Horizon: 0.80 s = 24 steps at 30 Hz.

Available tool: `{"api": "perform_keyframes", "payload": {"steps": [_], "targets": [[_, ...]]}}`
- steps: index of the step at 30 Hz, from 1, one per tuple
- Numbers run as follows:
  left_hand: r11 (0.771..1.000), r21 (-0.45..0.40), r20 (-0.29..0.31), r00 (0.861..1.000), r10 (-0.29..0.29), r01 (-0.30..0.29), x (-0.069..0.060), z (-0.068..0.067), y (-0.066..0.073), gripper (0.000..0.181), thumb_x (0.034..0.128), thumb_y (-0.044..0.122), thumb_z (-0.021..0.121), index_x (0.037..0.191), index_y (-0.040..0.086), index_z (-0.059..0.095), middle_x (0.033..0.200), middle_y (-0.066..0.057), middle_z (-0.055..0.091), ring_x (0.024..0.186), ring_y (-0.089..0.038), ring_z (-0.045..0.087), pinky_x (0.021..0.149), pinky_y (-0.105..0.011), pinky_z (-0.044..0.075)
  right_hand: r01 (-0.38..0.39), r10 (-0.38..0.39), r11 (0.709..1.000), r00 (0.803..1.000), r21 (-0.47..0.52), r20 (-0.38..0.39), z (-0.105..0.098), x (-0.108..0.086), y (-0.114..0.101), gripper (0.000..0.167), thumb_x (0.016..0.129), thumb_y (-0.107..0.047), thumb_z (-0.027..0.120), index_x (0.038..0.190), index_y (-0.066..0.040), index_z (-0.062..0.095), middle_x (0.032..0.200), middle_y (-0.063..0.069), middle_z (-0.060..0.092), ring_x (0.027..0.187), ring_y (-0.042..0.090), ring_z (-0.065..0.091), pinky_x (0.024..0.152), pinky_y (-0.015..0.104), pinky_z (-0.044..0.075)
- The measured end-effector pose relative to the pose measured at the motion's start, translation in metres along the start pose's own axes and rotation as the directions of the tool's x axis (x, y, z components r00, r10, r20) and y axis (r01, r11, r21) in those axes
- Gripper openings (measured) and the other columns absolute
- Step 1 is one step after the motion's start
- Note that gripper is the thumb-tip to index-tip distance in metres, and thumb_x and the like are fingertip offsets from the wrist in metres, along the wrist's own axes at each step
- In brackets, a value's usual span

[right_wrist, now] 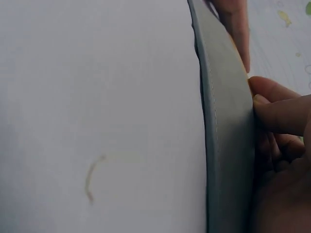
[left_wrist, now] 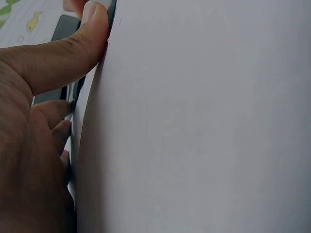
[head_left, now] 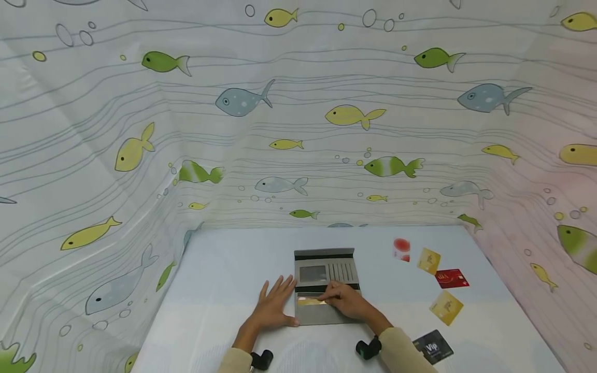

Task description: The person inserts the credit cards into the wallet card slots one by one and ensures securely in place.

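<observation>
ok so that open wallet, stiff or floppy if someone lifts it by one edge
The wallet would probably fold around its middle, since it lies opened out with a dark band between its two panels. It may be fairly light for its size, as its edge looks thin. Lying flat, it seems unlikely to roll or tip.

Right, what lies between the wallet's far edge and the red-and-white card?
In the head view, only bare white tabletop lies between the wallet's far edge and the red-and-white card.
</observation>
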<state>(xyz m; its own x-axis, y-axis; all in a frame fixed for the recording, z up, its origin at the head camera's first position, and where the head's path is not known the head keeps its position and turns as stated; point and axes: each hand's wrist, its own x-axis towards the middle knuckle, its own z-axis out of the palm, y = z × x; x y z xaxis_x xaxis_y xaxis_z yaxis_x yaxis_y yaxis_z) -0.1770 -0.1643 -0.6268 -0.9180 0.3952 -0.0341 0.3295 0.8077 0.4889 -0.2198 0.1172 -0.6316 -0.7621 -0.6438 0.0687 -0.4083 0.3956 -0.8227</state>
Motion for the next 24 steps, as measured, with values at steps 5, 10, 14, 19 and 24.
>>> {"api": "perform_keyframes", "payload": {"steps": [5, 10, 14, 19, 24], "targets": [[1.000, -0.024, -0.006, 1.000, 0.000, -0.001, -0.001, 0.002, 0.000, 0.114, 0.0671, 0.059, 0.083, 0.157, 0.012, 0.031, 0.166, -0.010, 0.027, 0.154, -0.039, 0.019, 0.119, -0.069, 0.001, 0.010, -0.011, 0.999, 0.999, -0.047, -0.030, 0.003, -0.002, -0.003, 0.021, 0.096, -0.008, 0.065, 0.109, -0.016, 0.079, 0.094, -0.002, 0.060, 0.080, 0.001, 0.050, 0.069, 0.019, 0.048], [1.000, -0.028, -0.003, 1.000, -0.003, 0.003, -0.001, 0.000, 0.000, 0.114, 0.0671, 0.057, 0.083, 0.158, 0.013, 0.031, 0.166, -0.010, 0.026, 0.154, -0.039, 0.018, 0.119, -0.069, 0.001, 0.022, -0.033, 0.992, 0.996, -0.122, -0.088, 0.007, -0.005, -0.006, 0.020, 0.094, -0.009, 0.066, 0.110, -0.015, 0.078, 0.095, -0.003, 0.062, 0.081, 0.000, 0.053, 0.069, 0.019, 0.049], [0.999, -0.036, -0.013, 1.000, 0.001, -0.002, -0.001, 0.001, 0.000, 0.114, 0.0668, 0.057, 0.083, 0.157, 0.012, 0.031, 0.165, -0.011, 0.027, 0.153, -0.040, 0.019, 0.119, -0.069, 0.001, 0.050, -0.085, 0.986, 0.972, -0.159, -0.221, 0.007, -0.015, -0.007, 0.019, 0.094, -0.010, 0.067, 0.109, -0.013, 0.078, 0.100, -0.004, 0.069, 0.087, 0.005, 0.063, 0.071, 0.022, 0.054], [0.999, -0.034, 0.004, 1.000, -0.001, 0.002, -0.003, 0.002, 0.000, 0.114, 0.0670, 0.059, 0.083, 0.157, 0.011, 0.031, 0.166, -0.011, 0.026, 0.153, -0.040, 0.018, 0.119, -0.070, 0.001, 0.068, -0.121, 0.988, 0.894, -0.136, -0.432, -0.003, -0.036, -0.008, 0.018, 0.092, -0.006, 0.069, 0.108, -0.011, 0.077, 0.105, -0.004, 0.072, 0.090, 0.009, 0.069, 0.073, 0.023, 0.059], [1.000, -0.026, -0.003, 1.000, -0.001, 0.000, -0.001, 0.000, 0.001, 0.113, 0.0682, 0.057, 0.082, 0.158, 0.012, 0.030, 0.166, -0.010, 0.026, 0.154, -0.039, 0.018, 0.119, -0.069, 0.001, -0.011, -0.059, 0.991, 0.853, -0.131, -0.518, -0.025, -0.058, -0.004, 0.016, 0.091, -0.004, 0.070, 0.103, -0.012, 0.077, 0.096, -0.009, 0.072, 0.083, -0.001, 0.064, 0.067, 0.020, 0.057]]}}
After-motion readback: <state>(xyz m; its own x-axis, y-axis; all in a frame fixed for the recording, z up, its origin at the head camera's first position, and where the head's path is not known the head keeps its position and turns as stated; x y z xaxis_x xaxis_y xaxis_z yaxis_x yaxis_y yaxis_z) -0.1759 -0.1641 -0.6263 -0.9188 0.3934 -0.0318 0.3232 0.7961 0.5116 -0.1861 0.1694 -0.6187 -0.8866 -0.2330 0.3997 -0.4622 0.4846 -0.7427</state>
